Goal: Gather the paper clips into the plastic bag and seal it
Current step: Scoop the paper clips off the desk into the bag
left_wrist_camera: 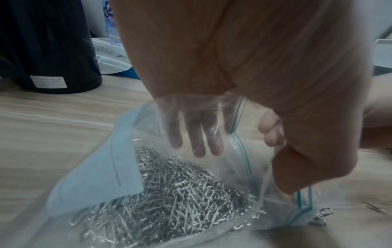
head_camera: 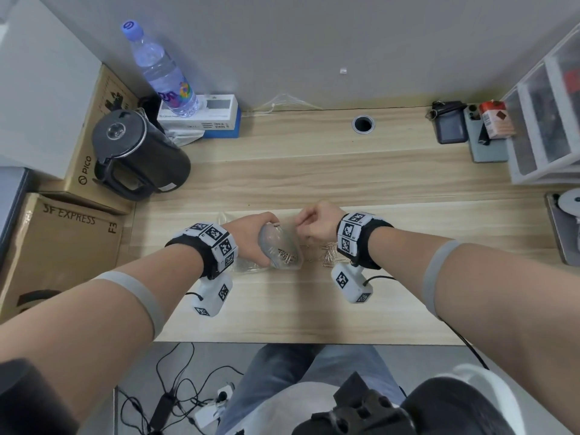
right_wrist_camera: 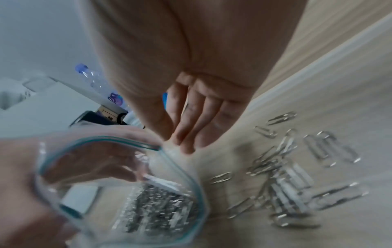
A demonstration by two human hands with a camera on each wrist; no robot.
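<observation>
My left hand [head_camera: 254, 237] holds a clear zip plastic bag [head_camera: 282, 249] with its mouth open just above the desk. Its fingers [left_wrist_camera: 197, 134] are inside the bag and its thumb [left_wrist_camera: 297, 159] pinches the rim from outside. A heap of silver paper clips [left_wrist_camera: 180, 193] and a white paper slip [left_wrist_camera: 101, 176] lie in the bag. My right hand [head_camera: 317, 224] hovers at the bag's mouth [right_wrist_camera: 186, 176], fingertips [right_wrist_camera: 184, 142] pressed to the thumb; whatever is between them is hidden. Loose clips [right_wrist_camera: 286, 176] lie on the desk [head_camera: 328, 255] just right of the bag.
A black kettle [head_camera: 138, 152], a water bottle [head_camera: 160, 70] on a white box and cardboard boxes stand at the left. At the back right are a phone [head_camera: 486, 139], small items and plastic drawers [head_camera: 549, 120]. More clear plastic [head_camera: 248, 266] lies under my left wrist.
</observation>
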